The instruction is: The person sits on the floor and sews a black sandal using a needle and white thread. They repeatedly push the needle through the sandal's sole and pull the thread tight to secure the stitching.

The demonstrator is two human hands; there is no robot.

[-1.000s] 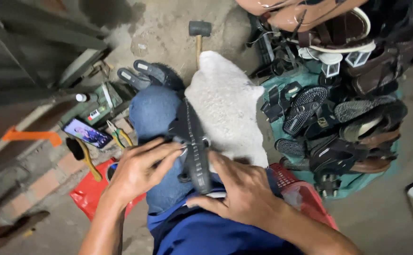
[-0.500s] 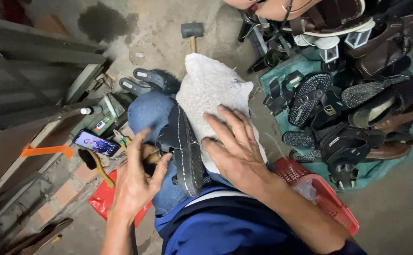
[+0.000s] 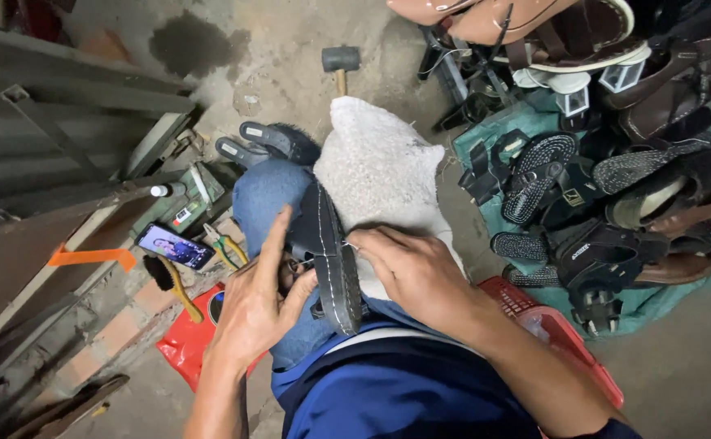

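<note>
Black rubber is what I have in hand: a sandal (image 3: 331,256) stands on edge on my lap, sole outward, wedged against the white cloth (image 3: 380,167) over my knee. My left hand (image 3: 262,305) props it from the side, index finger stretched up and the other fingers loosely curled behind it, more a brace than a grip. My right hand (image 3: 416,272) is pinched shut at the sole's rim, on what I take to be a needle or thread, too small to tell. A line of pale stitches runs along the rim, so I judge the sewing well along, though I can't see how much of the edge remains. Beside me a red basket (image 3: 571,337) holds something pale and blurred; a green sheet (image 3: 648,305) carries a heap of sandals (image 3: 599,203).
</note>
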